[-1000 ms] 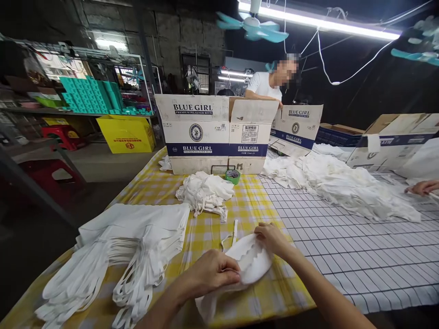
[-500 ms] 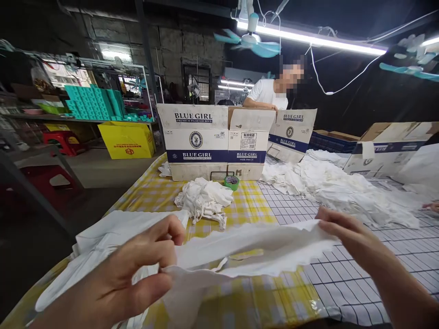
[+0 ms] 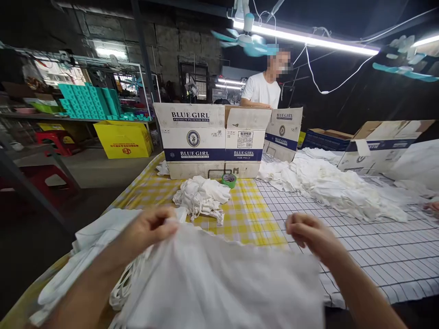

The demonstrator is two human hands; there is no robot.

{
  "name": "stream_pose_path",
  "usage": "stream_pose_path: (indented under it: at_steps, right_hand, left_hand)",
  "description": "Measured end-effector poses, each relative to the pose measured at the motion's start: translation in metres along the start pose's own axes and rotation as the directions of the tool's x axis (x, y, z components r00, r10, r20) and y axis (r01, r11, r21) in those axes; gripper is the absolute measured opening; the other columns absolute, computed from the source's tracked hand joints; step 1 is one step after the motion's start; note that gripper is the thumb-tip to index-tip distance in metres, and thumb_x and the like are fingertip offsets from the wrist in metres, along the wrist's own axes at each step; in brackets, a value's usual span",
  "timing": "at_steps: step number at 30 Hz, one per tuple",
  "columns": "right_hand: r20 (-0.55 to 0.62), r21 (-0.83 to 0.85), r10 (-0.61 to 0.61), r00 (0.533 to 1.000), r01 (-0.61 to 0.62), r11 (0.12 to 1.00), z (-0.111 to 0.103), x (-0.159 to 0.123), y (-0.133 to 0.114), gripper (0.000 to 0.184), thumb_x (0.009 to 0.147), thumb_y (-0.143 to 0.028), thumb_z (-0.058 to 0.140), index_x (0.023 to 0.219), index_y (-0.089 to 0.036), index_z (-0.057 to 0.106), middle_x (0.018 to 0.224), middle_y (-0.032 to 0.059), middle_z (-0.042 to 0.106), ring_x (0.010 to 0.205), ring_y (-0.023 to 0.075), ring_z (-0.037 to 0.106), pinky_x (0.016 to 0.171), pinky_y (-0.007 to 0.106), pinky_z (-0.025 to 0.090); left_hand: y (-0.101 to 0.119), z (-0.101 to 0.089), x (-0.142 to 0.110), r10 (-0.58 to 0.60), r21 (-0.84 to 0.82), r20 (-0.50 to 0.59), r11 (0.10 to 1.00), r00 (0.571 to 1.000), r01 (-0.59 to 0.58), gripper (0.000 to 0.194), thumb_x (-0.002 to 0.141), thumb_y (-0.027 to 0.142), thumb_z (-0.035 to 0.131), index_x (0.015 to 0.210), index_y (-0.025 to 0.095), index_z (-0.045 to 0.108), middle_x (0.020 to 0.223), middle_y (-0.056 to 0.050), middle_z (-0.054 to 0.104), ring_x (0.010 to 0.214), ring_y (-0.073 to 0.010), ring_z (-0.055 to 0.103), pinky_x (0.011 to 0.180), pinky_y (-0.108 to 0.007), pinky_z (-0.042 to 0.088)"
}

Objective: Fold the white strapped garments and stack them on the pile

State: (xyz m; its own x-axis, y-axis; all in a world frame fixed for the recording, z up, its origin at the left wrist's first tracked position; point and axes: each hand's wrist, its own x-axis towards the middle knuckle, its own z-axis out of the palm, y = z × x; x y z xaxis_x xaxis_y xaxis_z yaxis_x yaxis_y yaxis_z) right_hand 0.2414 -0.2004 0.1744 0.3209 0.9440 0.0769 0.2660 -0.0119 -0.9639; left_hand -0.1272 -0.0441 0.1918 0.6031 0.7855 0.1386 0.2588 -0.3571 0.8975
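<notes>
A white cloth bag (image 3: 219, 283) hangs spread wide in front of me, above the near edge of the table. My left hand (image 3: 151, 228) pinches its upper left corner, fingers closed. My right hand (image 3: 308, 235) grips the upper right corner, fingers curled. A flat stack of white bags with loop handles (image 3: 103, 246) lies under my left arm on the yellow checked cloth (image 3: 247, 214). A crumpled bundle of white bags (image 3: 202, 196) sits further back.
A Blue Girl carton (image 3: 211, 139) stands mid-table with a green tape roll (image 3: 229, 179) by it. More cartons (image 3: 380, 144) and a long heap of white cloth (image 3: 343, 187) lie right. A person in a white shirt (image 3: 262, 89) stands behind. Another person's fingers (image 3: 432, 206) show far right.
The bag, bunched on the table a second ago, was lifted, stretched sideways between both hands, and now hangs opened out flat before me. My hands rose and moved apart.
</notes>
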Motion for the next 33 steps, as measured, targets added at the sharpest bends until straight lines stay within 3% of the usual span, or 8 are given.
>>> stream_pose_path:
  at_steps: [3, 5, 9, 13, 18, 24, 28, 33]
  right_hand:
    - [-0.026, -0.257, 0.099, 0.995, -0.102, 0.961, 0.034, 0.019, 0.052, 0.022, 0.070, -0.026, 0.052, 0.053, -0.020, 0.040, 0.051, -0.0021, 0.047, 0.046, 0.0107, 0.042, 0.045, 0.025, 0.034]
    - [0.030, -0.285, -0.008, 1.000, 0.016, 0.958, 0.060, 0.019, 0.065, 0.013, 0.073, -0.026, 0.053, 0.063, -0.019, 0.049, 0.062, 0.0000, 0.054, 0.061, 0.0144, 0.053, 0.055, 0.027, 0.042]
    - [0.268, 0.027, -0.264, 0.927, 0.267, 0.963, 0.111, 0.008, 0.043, 0.022, 0.080, -0.030, 0.055, 0.101, -0.022, 0.052, 0.103, 0.0055, 0.056, 0.098, 0.0178, 0.053, 0.082, 0.030, 0.042]
    - [0.342, 0.252, -0.268, 0.901, 0.187, 0.949, 0.143, 0.003, 0.027, 0.026, 0.079, -0.036, 0.060, 0.098, -0.022, 0.050, 0.094, 0.0023, 0.053, 0.082, 0.0139, 0.052, 0.072, 0.026, 0.043]
    - [0.419, 0.297, -0.150, 0.895, 0.021, 0.955, 0.152, -0.004, 0.049, 0.024, 0.079, -0.042, 0.058, 0.081, -0.020, 0.049, 0.074, -0.0016, 0.049, 0.069, 0.0124, 0.047, 0.061, 0.023, 0.040]
    - [0.060, 0.118, -0.255, 0.965, 0.247, 0.962, 0.164, -0.032, 0.076, 0.027, 0.078, -0.038, 0.059, 0.099, -0.023, 0.051, 0.092, 0.0036, 0.052, 0.083, 0.0183, 0.049, 0.074, 0.029, 0.041]
    - [0.149, 0.099, -0.150, 0.977, 0.136, 0.986, 0.167, -0.049, 0.088, 0.021, 0.081, -0.040, 0.055, 0.089, -0.021, 0.058, 0.078, 0.0023, 0.055, 0.073, 0.0178, 0.051, 0.065, 0.028, 0.042]
    - [0.139, -0.062, -0.163, 0.977, 0.173, 0.983, 0.144, -0.055, 0.105, 0.019, 0.081, -0.039, 0.055, 0.076, -0.021, 0.059, 0.068, 0.0011, 0.053, 0.064, 0.0156, 0.049, 0.061, 0.027, 0.041]
  left_hand:
    - [-0.035, 0.039, 0.028, -0.057, 0.144, 0.169, 0.989, 0.984, 0.033, 0.030, 0.075, 0.040, 0.049, 0.060, 0.017, 0.038, 0.059, 0.005, 0.030, 0.056, -0.0084, 0.029, 0.051, -0.020, 0.024]
    - [-0.046, 0.063, 0.031, -0.043, 0.220, 0.299, 0.975, 0.953, -0.025, 0.030, 0.076, 0.038, 0.047, 0.059, 0.018, 0.034, 0.059, 0.006, 0.026, 0.056, -0.0082, 0.027, 0.051, -0.021, 0.022]
    - [-0.024, 0.084, 0.030, 0.024, 0.150, 0.430, 0.984, 0.903, -0.097, 0.024, 0.078, 0.033, 0.046, 0.063, 0.018, 0.034, 0.062, 0.006, 0.028, 0.057, -0.0080, 0.028, 0.051, -0.022, 0.021]
    - [0.006, 0.079, 0.036, 0.083, 0.038, 0.443, 0.993, 0.893, -0.112, 0.021, 0.078, 0.032, 0.047, 0.066, 0.018, 0.037, 0.064, 0.005, 0.031, 0.058, -0.0081, 0.029, 0.051, -0.022, 0.023]
    - [0.010, 0.072, 0.033, 0.053, -0.031, 0.386, 0.999, 0.921, -0.045, 0.024, 0.079, 0.037, 0.048, 0.069, 0.018, 0.039, 0.064, 0.005, 0.031, 0.059, -0.0082, 0.029, 0.052, -0.020, 0.025]
    - [0.019, 0.077, 0.029, 0.052, -0.106, 0.378, 0.994, 0.924, -0.012, 0.030, 0.080, 0.043, 0.050, 0.072, 0.018, 0.038, 0.064, 0.005, 0.031, 0.058, -0.0078, 0.030, 0.051, -0.020, 0.026]
    - [0.031, 0.071, 0.031, 0.075, -0.141, 0.392, 0.990, 0.917, -0.020, 0.028, 0.081, 0.041, 0.051, 0.072, 0.017, 0.040, 0.065, 0.005, 0.034, 0.059, -0.0076, 0.031, 0.051, -0.020, 0.026]
    - [0.030, 0.052, 0.033, 0.060, -0.141, 0.237, 0.990, 0.970, -0.027, 0.027, 0.081, 0.041, 0.052, 0.073, 0.018, 0.041, 0.066, 0.005, 0.036, 0.060, -0.0081, 0.033, 0.053, -0.019, 0.027]
